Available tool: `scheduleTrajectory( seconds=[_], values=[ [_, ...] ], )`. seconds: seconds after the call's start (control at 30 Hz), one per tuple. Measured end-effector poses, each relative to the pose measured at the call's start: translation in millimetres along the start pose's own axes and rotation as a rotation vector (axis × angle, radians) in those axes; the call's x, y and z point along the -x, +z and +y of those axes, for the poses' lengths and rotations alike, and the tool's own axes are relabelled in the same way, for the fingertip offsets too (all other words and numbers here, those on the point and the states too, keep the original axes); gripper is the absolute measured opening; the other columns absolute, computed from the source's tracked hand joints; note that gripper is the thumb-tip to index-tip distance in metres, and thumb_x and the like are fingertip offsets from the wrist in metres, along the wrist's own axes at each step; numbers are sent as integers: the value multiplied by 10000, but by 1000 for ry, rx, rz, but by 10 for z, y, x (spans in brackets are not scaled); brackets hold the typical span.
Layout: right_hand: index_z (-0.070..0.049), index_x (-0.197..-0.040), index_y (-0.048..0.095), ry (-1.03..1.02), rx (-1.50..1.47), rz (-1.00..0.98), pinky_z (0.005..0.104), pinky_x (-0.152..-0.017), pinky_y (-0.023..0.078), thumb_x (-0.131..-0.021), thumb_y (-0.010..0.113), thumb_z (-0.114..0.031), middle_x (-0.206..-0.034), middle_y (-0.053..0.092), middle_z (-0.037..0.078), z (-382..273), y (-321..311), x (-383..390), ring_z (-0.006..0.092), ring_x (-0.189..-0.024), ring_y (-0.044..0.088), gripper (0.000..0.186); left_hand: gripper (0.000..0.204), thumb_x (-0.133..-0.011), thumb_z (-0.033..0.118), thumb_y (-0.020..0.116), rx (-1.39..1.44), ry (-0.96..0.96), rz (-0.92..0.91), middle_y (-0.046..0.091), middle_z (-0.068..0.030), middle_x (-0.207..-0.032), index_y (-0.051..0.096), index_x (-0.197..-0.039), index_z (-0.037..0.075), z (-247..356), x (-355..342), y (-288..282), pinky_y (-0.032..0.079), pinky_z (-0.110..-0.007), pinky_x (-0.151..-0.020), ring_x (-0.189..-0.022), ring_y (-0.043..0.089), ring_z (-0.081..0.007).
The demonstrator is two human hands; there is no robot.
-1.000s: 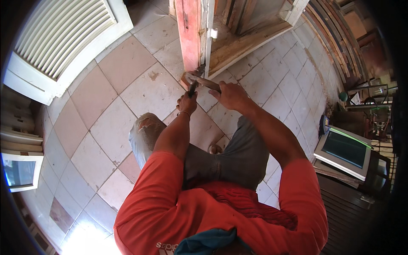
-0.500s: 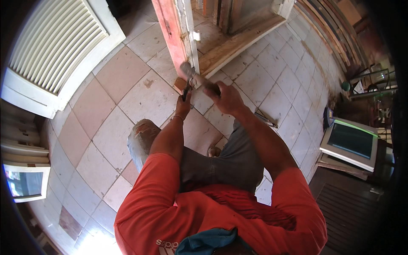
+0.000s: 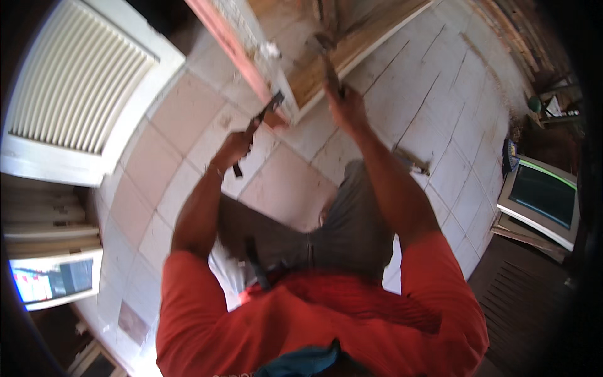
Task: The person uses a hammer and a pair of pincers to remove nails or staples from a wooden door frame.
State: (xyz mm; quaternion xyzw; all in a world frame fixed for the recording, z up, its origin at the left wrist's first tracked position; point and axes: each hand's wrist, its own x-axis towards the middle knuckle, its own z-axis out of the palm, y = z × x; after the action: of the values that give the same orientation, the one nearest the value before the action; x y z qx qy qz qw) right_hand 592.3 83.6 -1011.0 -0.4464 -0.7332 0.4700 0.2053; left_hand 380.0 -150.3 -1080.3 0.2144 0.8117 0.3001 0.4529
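Note:
My right hand (image 3: 349,112) is closed round the handle of a hammer (image 3: 331,70), whose blurred head is over the brown wooden sill of a standing frame. My left hand (image 3: 235,149) grips a dark, flat metal bar (image 3: 271,103), its kind unclear. The bar's far end is close to the lower corner of the frame post (image 3: 235,53), which is pink on one face and worn white on another. A small white fitting (image 3: 270,49) sits on the post. Beside the post's foot, a brown wooden block (image 3: 274,119) rests on the tiles.
A white louvred shutter (image 3: 88,78) stands at left, above a small white-framed pane (image 3: 55,280). On the floor right of my knee lies a metal tool (image 3: 412,163). Framed glass (image 3: 539,196) and a dark slatted panel (image 3: 512,298) are at right, with long wooden strips (image 3: 515,38) beyond.
The hammer has swung up and right, away from the post's foot. My left hand has drawn back to the left with the bar. The whole view has shifted slightly.

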Motion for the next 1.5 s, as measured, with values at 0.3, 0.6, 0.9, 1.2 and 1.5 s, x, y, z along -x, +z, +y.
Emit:
scheduleTrajectory(
  seconds=[0.3, 0.6, 0.9, 1.2, 1.5],
  values=[
    [65, -913, 652, -76, 203, -22, 479, -760, 527, -874, 515, -755, -857, 683, 273, -49, 172, -303, 448, -878, 681, 832, 706, -896, 768, 492, -117, -223, -168, 437, 17, -545, 560, -863, 66, 727, 149, -356, 336, -309, -366, -409, 417, -115],
    [72, -903, 673, 38, 70, -16, 491, -764, 514, -882, 525, -724, -827, 670, 292, 87, 106, -344, 454, -859, 673, 809, 453, -983, 552, 565, -147, -125, -181, 498, 5, -600, 601, -989, 101, 1013, 338, -441, 348, -302, -383, -455, 449, -110],
    [94, -932, 673, 209, -142, -7, 430, -633, 520, -877, 585, -680, -766, 679, 233, 278, 257, -496, 345, -708, 697, 780, 474, -995, 545, 536, 1072, -276, -85, 432, 23, -646, 501, -1073, 79, 752, 761, 1348, 365, -308, -424, -492, 441, -110],
    [73, -897, 672, 257, -272, 25, 421, -591, 496, -886, 663, -566, -723, 655, 177, 130, 160, -432, 281, -642, 651, 639, 503, -993, 474, 571, 260, 173, -67, 584, -33, -858, 568, -1153, -3, 289, 1101, 1101, 452, -306, -706, -782, 528, -137],
    [-32, -1179, 644, -47, 581, 72, 520, -918, 494, -884, 657, -494, -1104, 679, 265, 1492, -665, 191, 473, -1098, 617, 548, 413, -835, 181, 598, 397, -118, 1, 583, -96, -911, 548, -1185, -30, -29, 905, 1196, 467, -349, -715, -818, 543, -177]
  ],
)
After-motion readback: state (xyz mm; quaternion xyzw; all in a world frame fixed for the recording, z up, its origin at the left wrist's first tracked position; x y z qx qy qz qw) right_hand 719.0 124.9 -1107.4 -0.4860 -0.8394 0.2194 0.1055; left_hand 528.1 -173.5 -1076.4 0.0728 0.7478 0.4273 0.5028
